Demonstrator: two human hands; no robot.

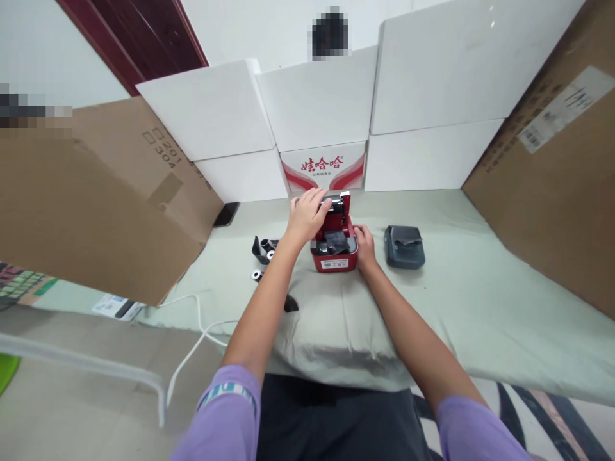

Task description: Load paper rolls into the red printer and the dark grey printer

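A red portable printer [335,263] stands on the cloth-covered bed with its lid raised. Dark, glossy material fills part of its open compartment, and a pale printed label is on its front. My left hand [307,214] is closed over the raised lid [335,203] from the left, thumb along its dark, shiny inner side. My right hand [364,246] grips the printer's right side, fingers partly hidden behind it. Left of the printer, partly behind my left forearm, lie several small dark rolls [267,244] with white ends. A dark grey printer [404,246] sits to the right, a black strip on top.
White panels [319,102] and a printed white carton [323,168] wall off the back. Cardboard sheets stand left [110,192] and right [552,166]. A black phone [227,214] lies far left; a white cable [199,320] hangs over the front left edge.
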